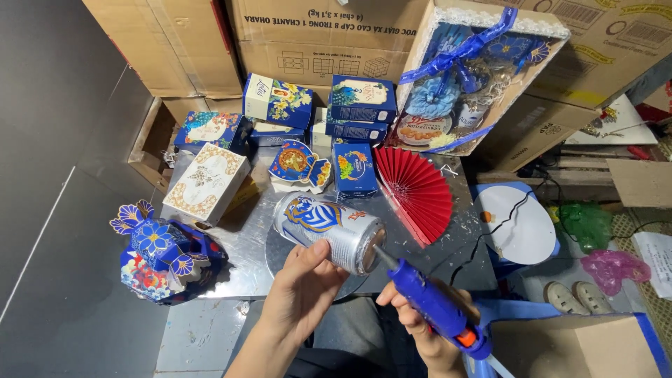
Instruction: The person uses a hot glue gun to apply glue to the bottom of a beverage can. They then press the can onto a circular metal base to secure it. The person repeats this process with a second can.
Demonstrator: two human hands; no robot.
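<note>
My left hand (302, 288) grips a silver and blue drink can (327, 229), held on its side with its bottom turned toward me. My right hand (418, 327) holds a blue glue gun (435, 306) with an orange trigger. Its metal nozzle touches the rim of the can's bottom. Both are held above a round grey disc (280, 260) lying on the low metal table (238, 234).
Several blue and white gift boxes (353, 168) and a red paper fan (418, 190) lie on the table. A blue flowered basket (166, 257) stands at the left. A wrapped gift hamper (467, 77) leans on cardboard cartons behind. A stool with a white disc (518, 224) is at the right.
</note>
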